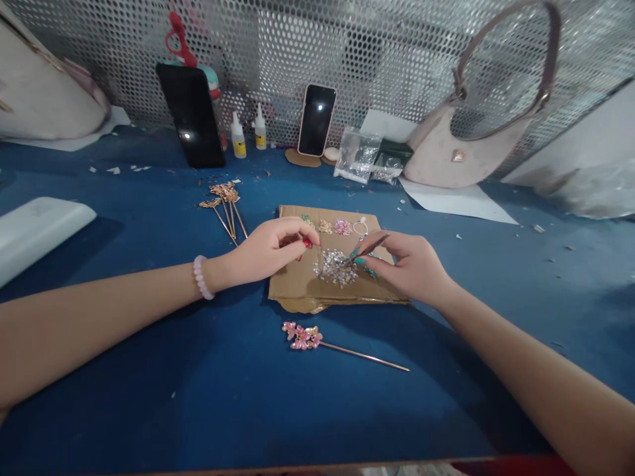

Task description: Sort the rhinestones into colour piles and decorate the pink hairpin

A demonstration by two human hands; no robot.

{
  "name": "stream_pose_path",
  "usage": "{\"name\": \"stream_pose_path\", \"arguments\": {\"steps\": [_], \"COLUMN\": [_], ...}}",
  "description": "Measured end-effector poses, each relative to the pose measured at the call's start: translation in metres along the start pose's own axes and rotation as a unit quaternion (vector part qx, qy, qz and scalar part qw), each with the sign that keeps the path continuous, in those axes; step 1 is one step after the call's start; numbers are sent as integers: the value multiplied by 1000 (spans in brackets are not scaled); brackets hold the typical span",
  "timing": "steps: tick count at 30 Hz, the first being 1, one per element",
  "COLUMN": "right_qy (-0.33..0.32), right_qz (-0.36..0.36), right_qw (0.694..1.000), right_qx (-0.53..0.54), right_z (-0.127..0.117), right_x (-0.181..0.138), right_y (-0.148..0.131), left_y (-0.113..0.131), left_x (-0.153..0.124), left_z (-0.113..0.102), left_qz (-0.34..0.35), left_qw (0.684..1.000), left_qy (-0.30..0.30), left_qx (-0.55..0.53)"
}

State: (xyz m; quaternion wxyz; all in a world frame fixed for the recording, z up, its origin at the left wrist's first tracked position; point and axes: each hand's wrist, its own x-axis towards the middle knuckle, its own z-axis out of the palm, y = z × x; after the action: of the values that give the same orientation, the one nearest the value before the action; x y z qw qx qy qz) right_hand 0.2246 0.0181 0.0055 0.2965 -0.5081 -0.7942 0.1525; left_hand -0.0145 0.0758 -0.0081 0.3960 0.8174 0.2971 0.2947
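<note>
My right hand (pixel 414 268), with turquoise nails, pinches dark tweezers (pixel 373 245). Their tip points down into a pile of silver rhinestones (pixel 337 267) on a piece of cardboard (pixel 292 284). Over the cardboard's left side my left hand (pixel 272 250) is curled, thumb close to the index finger; I cannot make out anything in it. Green beads (pixel 307 221), gold pieces (pixel 325 227), pink stones (pixel 342 227) and a white ring (pixel 360 227) lie along the far edge. Turquoise stones (pixel 372 270) are partly behind my right hand. A gold hairpin with pink flowers (pixel 302 337) rests nearer me on the table.
Several bare gold hairpins (pixel 225 198) lie left of the cardboard. Behind stand a black phone (pixel 192 116), two glue bottles (pixel 239 137), a smaller phone (pixel 316 120), plastic bags (pixel 357 155) and a pale handbag (pixel 446 145). A white box (pixel 42 231) sits at left.
</note>
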Motion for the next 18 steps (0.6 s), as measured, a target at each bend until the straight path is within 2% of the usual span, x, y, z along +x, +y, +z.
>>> {"name": "stream_pose_path", "arguments": {"steps": [18], "right_qy": [-4], "right_qz": [-6], "right_qw": [1000], "right_qx": [2], "right_z": [-1], "right_x": [0], "right_y": [1], "left_y": [0], "left_x": [0], "left_z": [0], "left_qz": [1], "left_qw": [1000], "left_qy": [-4], "left_qx": [-20]}}
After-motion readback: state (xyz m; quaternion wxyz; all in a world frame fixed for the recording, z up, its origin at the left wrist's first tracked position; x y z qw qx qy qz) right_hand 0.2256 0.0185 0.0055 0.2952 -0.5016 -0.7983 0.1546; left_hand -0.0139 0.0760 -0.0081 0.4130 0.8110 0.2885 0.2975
